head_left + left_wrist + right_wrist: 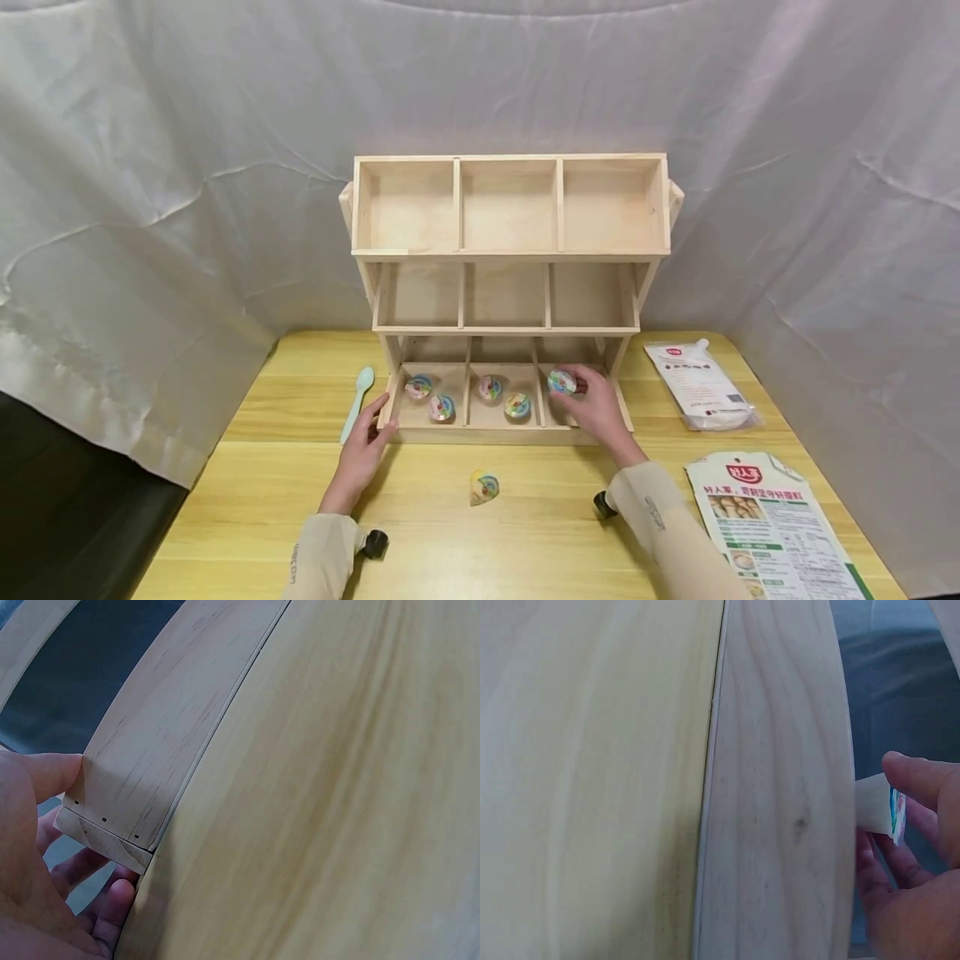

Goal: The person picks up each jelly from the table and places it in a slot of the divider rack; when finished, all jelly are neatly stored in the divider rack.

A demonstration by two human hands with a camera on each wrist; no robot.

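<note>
A wooden rack (pixel 510 329) with three tiers of compartments stands on the table. My left hand (pixel 363 454) grips the front left corner of its bottom tray, the thumb at the front board's top edge and curled fingers by the side. Over the bottom right compartment, my right hand (pixel 597 408) pinches a small jelly cup (pixel 562 382), its printed lid facing up; its pale side (pixel 874 804) shows in the right wrist view. Two jelly cups (pixel 442 407) sit in the bottom left compartment and two (pixel 517 406) in the middle one. Another jelly cup (pixel 484 487) lies tilted on the table before the rack.
A pale green spoon (pixel 358 404) lies left of the rack. To the right are a white packet (pixel 702 385) in clear wrap and a larger printed pouch (pixel 776 525). Grey curtains (pixel 510 75) hang behind and at both sides.
</note>
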